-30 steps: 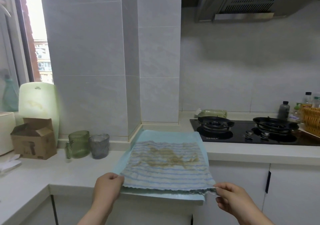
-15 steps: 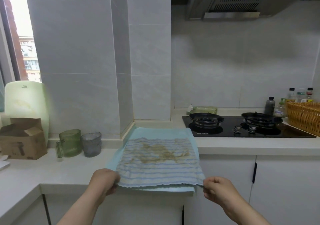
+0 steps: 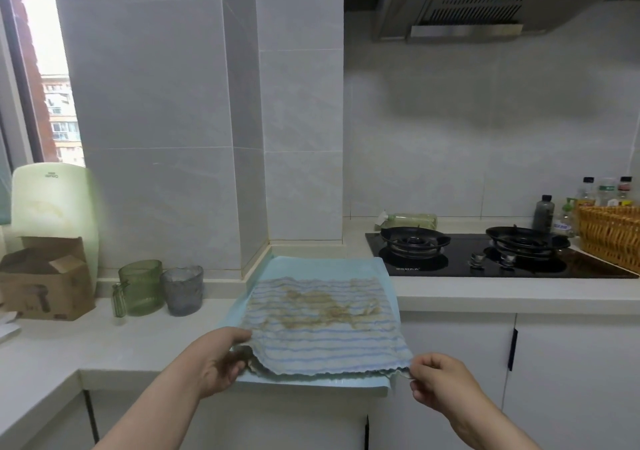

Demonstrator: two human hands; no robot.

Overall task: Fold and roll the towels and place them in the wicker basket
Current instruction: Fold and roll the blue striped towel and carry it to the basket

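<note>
From the head camera: the striped towel (image 3: pixel 322 321), with a brownish stain across its middle, lies spread flat on a pale blue cloth (image 3: pixel 311 266) at the front edge of the worktop (image 3: pixel 104 338). The left hand (image 3: pixel 218 363) has its grip closed on the towel's near left corner, thumb on top and fingers curled underneath. The right hand (image 3: pixel 440 380) pinches the near right corner, its grip tight on the scalloped hem. That near hem is raised just off the blue cloth. The wicker basket (image 3: pixel 613 238) stands at the far right end of the worktop, beside the black hob (image 3: pixel 485 259), well apart from the towel. A green jug (image 3: pixel 140 286) and a grey tumbler (image 3: pixel 182 290) stand together towards the back left.
</note>
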